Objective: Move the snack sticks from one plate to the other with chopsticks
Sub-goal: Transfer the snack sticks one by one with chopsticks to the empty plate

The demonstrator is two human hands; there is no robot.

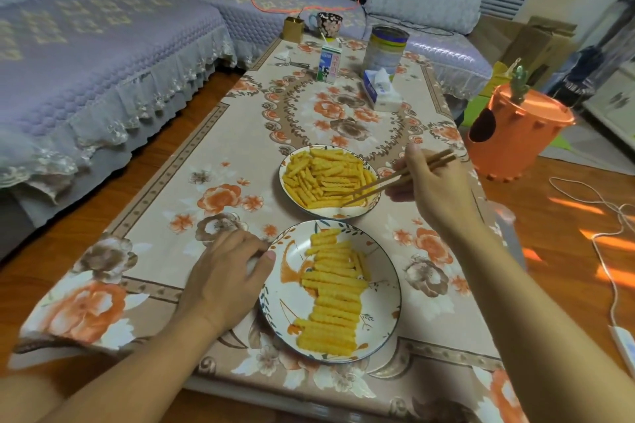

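Note:
Two patterned plates sit on the flowered tablecloth. The far plate point(372, 203) is heaped with crinkled yellow snack sticks point(323, 175). On the near plate point(285, 319) a row of snack sticks point(331, 299) lies lined up down the middle. My right hand point(433, 189) is shut on a pair of wooden chopsticks point(395, 178), whose tips reach into the right side of the far pile. My left hand point(226, 271) rests on the table with its thumb against the near plate's left rim, holding it.
A milk carton point(329, 64), a metal tin point(385, 49), a tissue pack point(381, 89), a cup point(328, 23) and a small gold box point(292, 29) stand at the table's far end. A sofa runs along the left. An orange bin point(508, 141) stands on the floor at right.

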